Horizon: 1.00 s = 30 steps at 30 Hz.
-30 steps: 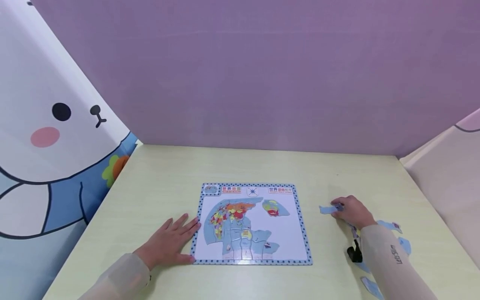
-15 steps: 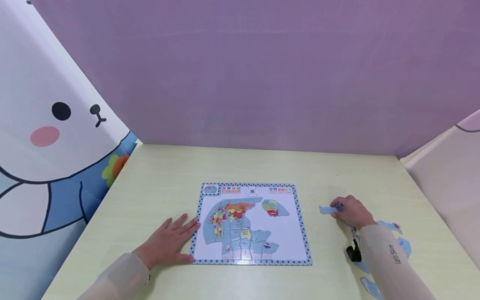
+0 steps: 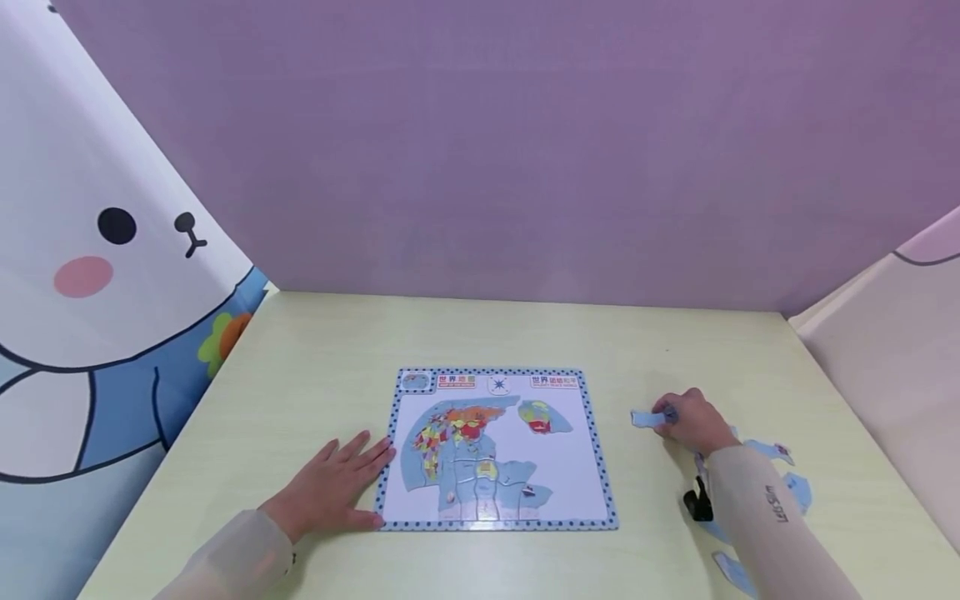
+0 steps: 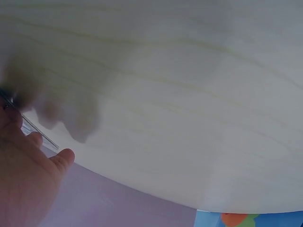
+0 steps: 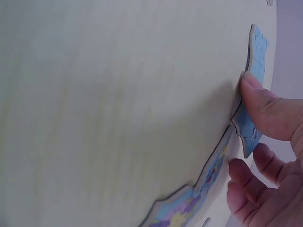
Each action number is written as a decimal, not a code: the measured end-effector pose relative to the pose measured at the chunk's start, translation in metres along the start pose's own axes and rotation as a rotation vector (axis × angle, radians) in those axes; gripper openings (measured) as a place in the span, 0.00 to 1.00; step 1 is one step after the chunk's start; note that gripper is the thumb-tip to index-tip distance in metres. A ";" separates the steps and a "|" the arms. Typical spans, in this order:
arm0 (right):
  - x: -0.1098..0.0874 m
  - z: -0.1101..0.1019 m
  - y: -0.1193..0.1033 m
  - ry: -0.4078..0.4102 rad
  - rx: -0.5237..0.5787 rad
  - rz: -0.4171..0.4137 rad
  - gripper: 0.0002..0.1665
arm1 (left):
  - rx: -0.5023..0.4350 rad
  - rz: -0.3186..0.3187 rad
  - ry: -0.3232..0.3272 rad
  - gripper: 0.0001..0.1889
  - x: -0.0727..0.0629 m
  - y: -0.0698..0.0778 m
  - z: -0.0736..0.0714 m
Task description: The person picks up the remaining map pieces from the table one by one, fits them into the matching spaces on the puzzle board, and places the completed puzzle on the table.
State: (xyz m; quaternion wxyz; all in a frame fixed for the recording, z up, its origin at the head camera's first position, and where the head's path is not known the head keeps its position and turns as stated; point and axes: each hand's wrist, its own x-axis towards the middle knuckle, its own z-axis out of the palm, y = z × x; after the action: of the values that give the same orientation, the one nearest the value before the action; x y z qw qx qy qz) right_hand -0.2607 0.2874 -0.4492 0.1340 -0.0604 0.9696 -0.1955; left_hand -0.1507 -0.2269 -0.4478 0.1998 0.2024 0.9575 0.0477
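A world map puzzle board (image 3: 573,500) with a blue dotted border lies flat on the table, partly filled with joined map pieces. My left hand (image 3: 330,487) rests with spread fingers against the board's left edge; the left wrist view shows part of that hand (image 4: 28,175) there. Right of the board, my right hand (image 3: 697,421) pinches a blue puzzle piece (image 3: 645,419). In the right wrist view the thumb lies along the edge of this blue piece (image 5: 258,49), and the other fingers are bent near its lower end. A multicoloured piece (image 5: 184,208) lies beside it.
Several loose puzzle pieces lie around and under my right forearm, among them a pale blue one (image 3: 799,492) and one near the front (image 3: 733,573). A purple cloth wall (image 3: 525,167) rises behind the table (image 3: 480,329). Printed cloth hangs at the left.
The head view has shifted slightly, so everything appears a little further left. Both hands, the board and the pinched puzzle piece keep nearly the same places.
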 end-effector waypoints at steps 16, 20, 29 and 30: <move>-0.009 -0.011 -0.002 -0.016 0.051 -0.057 0.07 | -0.037 0.020 0.005 0.50 0.002 -0.002 0.003; -0.012 -0.016 -0.003 -0.020 0.041 -0.031 0.06 | -0.034 0.035 0.016 0.50 0.003 -0.004 0.004; -0.017 -0.019 -0.011 0.075 0.114 -0.119 0.04 | -0.032 0.058 0.013 0.50 0.004 -0.008 0.003; -0.018 -0.020 -0.012 0.079 0.123 -0.126 0.04 | -0.031 0.063 0.015 0.50 0.003 -0.008 0.003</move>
State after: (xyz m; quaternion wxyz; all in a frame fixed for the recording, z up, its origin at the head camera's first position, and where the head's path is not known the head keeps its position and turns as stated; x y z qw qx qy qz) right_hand -0.2485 0.2863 -0.4225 0.0866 -0.1051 0.9546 -0.2651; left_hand -0.1555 -0.2330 -0.4527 0.1942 0.2288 0.9513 0.0703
